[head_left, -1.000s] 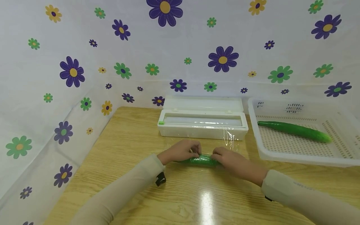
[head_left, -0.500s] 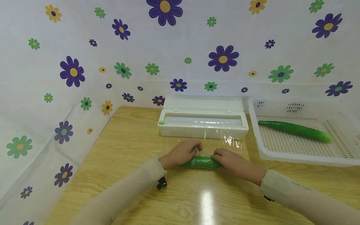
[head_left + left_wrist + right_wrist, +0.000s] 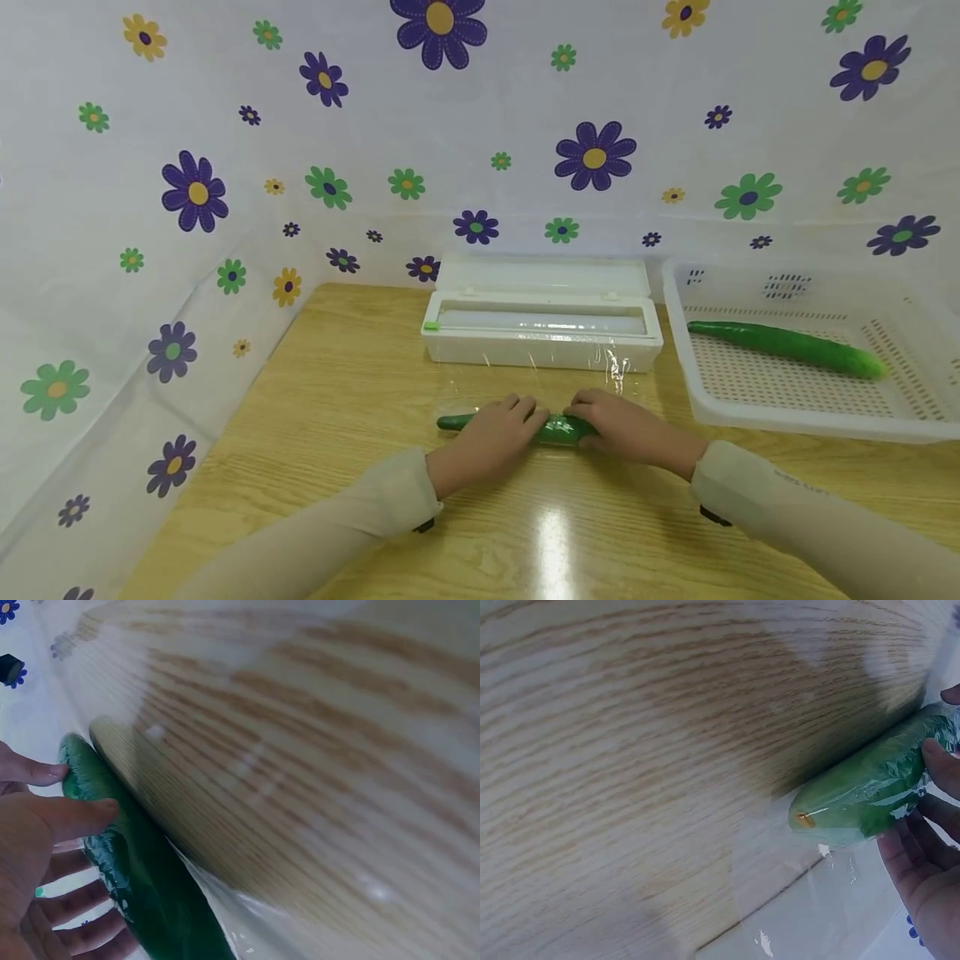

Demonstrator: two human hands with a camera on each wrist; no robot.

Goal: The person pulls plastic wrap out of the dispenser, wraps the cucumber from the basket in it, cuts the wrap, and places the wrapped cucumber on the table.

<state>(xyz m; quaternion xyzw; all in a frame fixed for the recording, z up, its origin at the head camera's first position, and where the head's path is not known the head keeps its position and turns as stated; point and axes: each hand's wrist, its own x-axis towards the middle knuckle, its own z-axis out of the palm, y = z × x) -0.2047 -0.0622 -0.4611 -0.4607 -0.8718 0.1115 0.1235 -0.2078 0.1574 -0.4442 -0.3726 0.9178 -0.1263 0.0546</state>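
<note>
A green cucumber (image 3: 564, 428), overlaid with shiny cling film (image 3: 870, 787), lies crosswise on the table in front of the film dispenser. My left hand (image 3: 491, 433) grips it around the middle, thumb on the near side and fingers on the far side. Its narrow tip sticks out left of that hand. Close by, my right hand (image 3: 622, 425) holds the right part, with the thumb (image 3: 941, 765) pressed on the film. The cucumber's blunt end shows beneath the film in the right wrist view. Clear film runs from the cucumber back toward the dispenser.
The white cling film dispenser (image 3: 540, 350) stands behind the hands, lid raised and a film roll inside. To the right, a white perforated basket (image 3: 810, 427) holds another cucumber (image 3: 787, 348). A flower-patterned cloth (image 3: 525, 108) rises behind and left of the wooden table (image 3: 337, 375).
My left hand has moved over the cucumber from its far side and now lies across its middle, baring the left tip. The right hand stays nearly in place on the right part.
</note>
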